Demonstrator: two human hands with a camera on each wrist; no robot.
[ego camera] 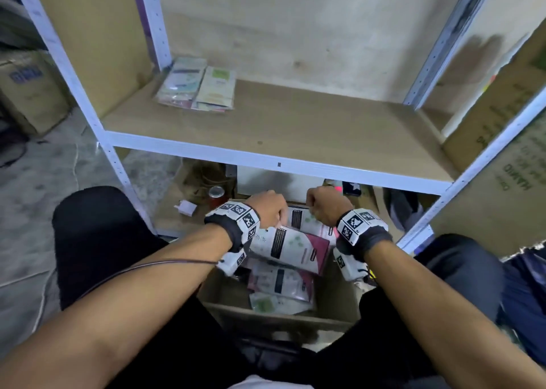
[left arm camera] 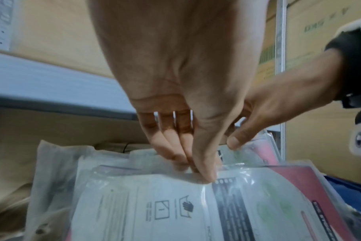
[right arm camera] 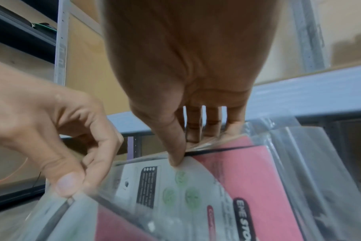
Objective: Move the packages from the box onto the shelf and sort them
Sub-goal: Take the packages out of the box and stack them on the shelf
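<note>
Two packages are pinched by their top edges above the box (ego camera: 334, 288), low in the frame: one (ego camera: 291, 245) by the left hand (ego camera: 267, 208), another (ego camera: 310, 222) by the right hand (ego camera: 326, 205). The shelf (ego camera: 295, 128) lies directly above.

Glossy plastic packages (ego camera: 291, 245); matt cardboard box (ego camera: 334, 297).

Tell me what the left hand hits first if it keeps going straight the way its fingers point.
The left hand points down; its fingertips already pinch the top edge of a plastic-wrapped package, so that package comes first.
</note>
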